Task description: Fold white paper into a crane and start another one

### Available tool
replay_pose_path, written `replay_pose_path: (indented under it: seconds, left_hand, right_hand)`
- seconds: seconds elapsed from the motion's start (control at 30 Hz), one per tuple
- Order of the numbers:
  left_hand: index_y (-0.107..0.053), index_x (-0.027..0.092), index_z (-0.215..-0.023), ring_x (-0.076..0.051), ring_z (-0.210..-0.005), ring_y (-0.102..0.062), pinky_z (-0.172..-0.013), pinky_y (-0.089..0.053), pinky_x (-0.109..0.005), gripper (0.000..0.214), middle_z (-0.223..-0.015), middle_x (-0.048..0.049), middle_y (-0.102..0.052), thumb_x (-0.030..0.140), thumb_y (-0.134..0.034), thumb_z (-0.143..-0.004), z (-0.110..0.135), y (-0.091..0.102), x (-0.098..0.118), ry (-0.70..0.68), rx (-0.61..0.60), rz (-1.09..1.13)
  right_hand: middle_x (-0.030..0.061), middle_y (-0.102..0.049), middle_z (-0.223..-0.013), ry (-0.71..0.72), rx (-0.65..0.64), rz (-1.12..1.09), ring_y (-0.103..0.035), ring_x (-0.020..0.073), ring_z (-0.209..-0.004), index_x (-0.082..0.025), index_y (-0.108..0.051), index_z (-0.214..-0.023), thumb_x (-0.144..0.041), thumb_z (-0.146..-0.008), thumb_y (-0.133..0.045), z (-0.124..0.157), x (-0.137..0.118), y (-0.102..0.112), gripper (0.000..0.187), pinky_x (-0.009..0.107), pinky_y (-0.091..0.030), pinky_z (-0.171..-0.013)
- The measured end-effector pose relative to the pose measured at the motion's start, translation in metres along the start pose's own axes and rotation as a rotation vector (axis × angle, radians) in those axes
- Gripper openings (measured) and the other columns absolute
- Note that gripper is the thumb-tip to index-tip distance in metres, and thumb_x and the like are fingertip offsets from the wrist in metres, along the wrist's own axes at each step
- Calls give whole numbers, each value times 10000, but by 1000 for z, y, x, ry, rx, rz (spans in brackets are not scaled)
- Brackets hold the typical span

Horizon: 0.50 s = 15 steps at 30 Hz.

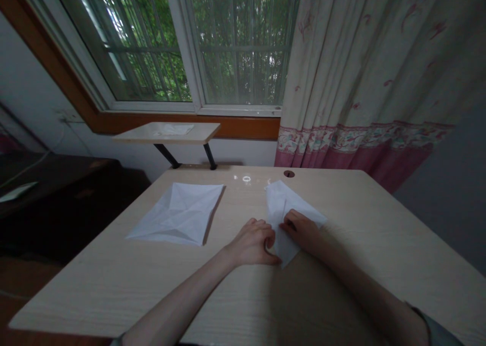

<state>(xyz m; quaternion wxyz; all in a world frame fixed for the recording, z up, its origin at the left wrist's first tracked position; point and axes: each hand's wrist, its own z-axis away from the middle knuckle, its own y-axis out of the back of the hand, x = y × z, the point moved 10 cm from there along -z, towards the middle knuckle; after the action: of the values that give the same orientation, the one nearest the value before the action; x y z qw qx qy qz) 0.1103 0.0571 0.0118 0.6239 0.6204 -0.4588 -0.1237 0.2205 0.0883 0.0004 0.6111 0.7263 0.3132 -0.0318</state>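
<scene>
A folded white sheet of paper [294, 197] lies on the right half of the desk, one corner towards the window and another towards me. My left hand [255, 242] is at its left edge, fingers curled and thumb on the paper close to the near corner. Over the middle of the sheet, my right hand [301, 230] has its fingers bent and pinched on a fold, hiding part of the paper. A second white sheet of paper [186, 209], creased and spread out, lies to the left, away from both hands.
The pale wooden desk [220, 295] carries a small raised shelf [207, 132] at its back left, with thin white paper [174, 129] on it. A round cable hole [289, 174] is near the back edge. Behind are a barred window and a curtain [326, 93]; a dark table [76, 184] stands left.
</scene>
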Motion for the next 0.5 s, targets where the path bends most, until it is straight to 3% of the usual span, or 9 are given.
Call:
replay_pose_path:
  seconds: [0.5]
  left_hand:
    - [-540, 207, -693, -202, -812, -563, -741, -307, -320, 475, -764, 21, -607, 547, -841, -556, 0, 1, 5, -22, 0, -67]
  right_hand:
    - [18, -579, -763, -9, 6, -31, -546, 189, -692, -239, -465, -733, -215, -892, -535, 0, 3, -1, 175, 313, -407, -647]
